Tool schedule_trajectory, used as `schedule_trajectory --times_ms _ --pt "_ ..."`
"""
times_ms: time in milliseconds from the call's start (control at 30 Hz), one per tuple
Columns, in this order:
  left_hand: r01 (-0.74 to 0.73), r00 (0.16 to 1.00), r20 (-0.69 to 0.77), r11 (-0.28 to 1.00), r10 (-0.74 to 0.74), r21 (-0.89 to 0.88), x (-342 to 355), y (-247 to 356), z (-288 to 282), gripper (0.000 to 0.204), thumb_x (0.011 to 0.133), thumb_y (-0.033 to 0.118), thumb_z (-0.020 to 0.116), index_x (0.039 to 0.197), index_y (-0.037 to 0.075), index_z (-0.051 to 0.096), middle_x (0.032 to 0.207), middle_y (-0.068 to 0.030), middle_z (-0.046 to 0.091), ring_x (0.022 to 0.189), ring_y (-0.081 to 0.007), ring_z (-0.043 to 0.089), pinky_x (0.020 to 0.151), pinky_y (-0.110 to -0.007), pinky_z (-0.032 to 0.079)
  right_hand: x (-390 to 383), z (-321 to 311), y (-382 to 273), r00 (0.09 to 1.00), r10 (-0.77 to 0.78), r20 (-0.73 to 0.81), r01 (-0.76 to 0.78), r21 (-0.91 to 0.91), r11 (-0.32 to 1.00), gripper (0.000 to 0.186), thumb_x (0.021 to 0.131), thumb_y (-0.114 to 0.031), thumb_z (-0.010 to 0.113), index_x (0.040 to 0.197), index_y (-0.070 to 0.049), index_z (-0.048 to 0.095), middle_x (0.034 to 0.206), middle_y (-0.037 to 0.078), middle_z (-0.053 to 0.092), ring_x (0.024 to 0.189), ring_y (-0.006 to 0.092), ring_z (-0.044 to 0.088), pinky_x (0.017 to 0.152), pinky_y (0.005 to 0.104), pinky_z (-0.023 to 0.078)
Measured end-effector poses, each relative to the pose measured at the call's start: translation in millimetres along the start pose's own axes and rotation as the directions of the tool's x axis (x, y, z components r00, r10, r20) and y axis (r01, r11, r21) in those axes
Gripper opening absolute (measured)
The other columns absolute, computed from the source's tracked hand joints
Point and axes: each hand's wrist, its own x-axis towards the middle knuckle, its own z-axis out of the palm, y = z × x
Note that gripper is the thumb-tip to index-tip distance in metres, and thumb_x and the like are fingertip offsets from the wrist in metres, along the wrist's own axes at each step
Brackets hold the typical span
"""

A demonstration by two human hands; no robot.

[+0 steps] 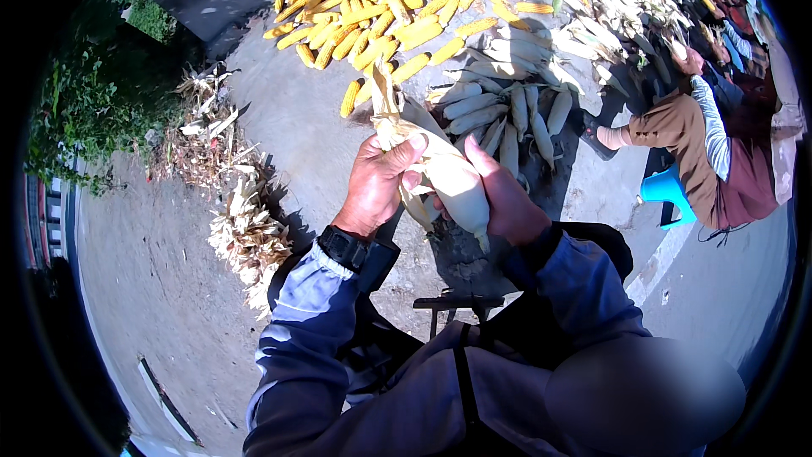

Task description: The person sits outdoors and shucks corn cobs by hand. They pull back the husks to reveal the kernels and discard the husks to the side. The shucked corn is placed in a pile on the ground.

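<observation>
An ear of corn (452,178), still wrapped in pale husk, is held up in front of me between both hands. My left hand (372,186) is closed on its loose husk leaves, thumb pressed against them, and dry leaf tips stick up past the fingers. Around the ear's lower right side, my right hand (507,203) is closed, with the thumb pointing up along it. The stalk end points down toward me. No kernels show on this ear, and part of the right fingers is hidden behind it.
Bare yellow corn cobs (406,13) spread across the ground ahead. Unhusked ears (507,110) lie piled just beyond my hands to the right. Stripped husks (245,233) form a heap at the left, near green plants (72,127). Other people sit at the right, beside a blue stool (668,190).
</observation>
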Motion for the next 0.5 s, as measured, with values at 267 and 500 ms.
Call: schedule_trajectory --times_ms 267,500 --pt "0.068 0.985 0.151 0.989 -0.087 0.133 -11 -4 11 0.016 0.101 0.017 0.07 0.106 0.001 0.071 0.085 -0.0023 0.069 0.061 -0.0055 0.05 0.055 -0.021 0.04 6 -22 13 0.99 -0.058 0.131 0.058 0.008 0.998 0.047 0.109 -0.039 0.052 0.13 0.002 0.059 0.114 0.015 0.071 0.092 0.0266 0.074 0.083 0.0411 0.062" --pt "0.031 0.996 0.082 0.994 -0.04 0.109 -17 2 12 0.017 0.1 0.019 0.071 0.103 0.002 0.069 0.085 -0.0022 0.069 0.061 -0.0054 0.051 0.055 -0.02 0.04 15 -12 0 0.986 -0.168 -0.015 0.169 0.014 0.986 0.031 0.107 -0.033 0.057 0.113 -0.004 0.064 0.1 0.009 0.071 0.086 0.0179 0.071 0.076 0.036 0.06"
